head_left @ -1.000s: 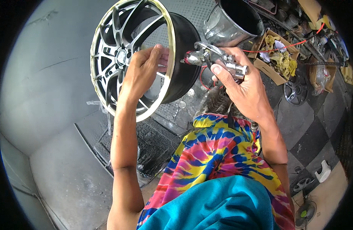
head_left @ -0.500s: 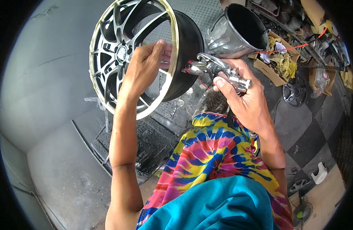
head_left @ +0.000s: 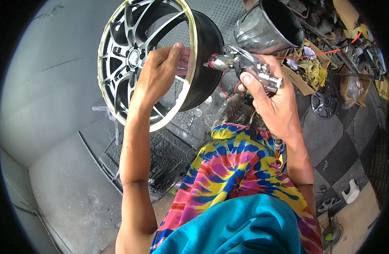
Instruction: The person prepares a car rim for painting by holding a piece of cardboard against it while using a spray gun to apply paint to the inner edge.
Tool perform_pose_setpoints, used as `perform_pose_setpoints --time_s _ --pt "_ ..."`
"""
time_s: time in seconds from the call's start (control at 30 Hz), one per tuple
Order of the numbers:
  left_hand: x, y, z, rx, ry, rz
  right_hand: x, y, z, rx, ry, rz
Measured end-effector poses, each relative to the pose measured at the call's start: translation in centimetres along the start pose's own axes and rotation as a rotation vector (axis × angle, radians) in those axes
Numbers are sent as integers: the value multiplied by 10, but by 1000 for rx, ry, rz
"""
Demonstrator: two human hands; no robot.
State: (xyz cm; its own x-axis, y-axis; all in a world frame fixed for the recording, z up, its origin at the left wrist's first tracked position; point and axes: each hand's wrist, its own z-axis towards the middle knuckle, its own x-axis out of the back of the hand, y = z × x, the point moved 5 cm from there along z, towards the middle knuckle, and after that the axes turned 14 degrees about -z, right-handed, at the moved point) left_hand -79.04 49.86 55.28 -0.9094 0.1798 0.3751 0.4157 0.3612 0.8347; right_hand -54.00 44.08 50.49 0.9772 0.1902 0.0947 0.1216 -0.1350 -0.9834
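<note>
A black-and-silver alloy wheel, its front lip edged in pale tape, is held upright at upper left; its support is mostly hidden. My left hand reaches into its right-side opening, fingers extended beside the inner lip; whether they press on it is unclear. My right hand grips a chrome spray gun, thumb across its body. The gun's red-ringed nozzle points left, just right of the wheel's black barrel, with a small visible gap.
A grey-smeared bucket stands behind the gun. Rightward are cardboard boxes of crumpled paper, a red hose, assorted clutter and a wheel cover. A paint-coated panel lies below the wheel, near a grey wall.
My right hand and the gun shift slightly rightward. My left hand rises a little beside the lip. The bucket appears farther right in view.
</note>
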Motion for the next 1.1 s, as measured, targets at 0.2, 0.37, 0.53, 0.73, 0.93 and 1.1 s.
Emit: perform_pose_setpoints --time_s 0.2,0.37,0.53,0.73,0.93,1.1 --pt "-1 1 1 -3 -12 -1 3 -2 8 56 59 -26" --pt "0 0 -1 -3 -10 3 6 -2 17 10 26 19" --pt "-4 6 -2 -27 25 -11 8 -2 24 95 102 19" --pt "-4 6 -2 -39 41 -10 9 -4 20 86 105 11" --pt "-5 7 0 -38 22 -2 7 -4 17 97 99 -14" --pt "-6 10 0 -45 41 53 6 -4 15 76 86 3"
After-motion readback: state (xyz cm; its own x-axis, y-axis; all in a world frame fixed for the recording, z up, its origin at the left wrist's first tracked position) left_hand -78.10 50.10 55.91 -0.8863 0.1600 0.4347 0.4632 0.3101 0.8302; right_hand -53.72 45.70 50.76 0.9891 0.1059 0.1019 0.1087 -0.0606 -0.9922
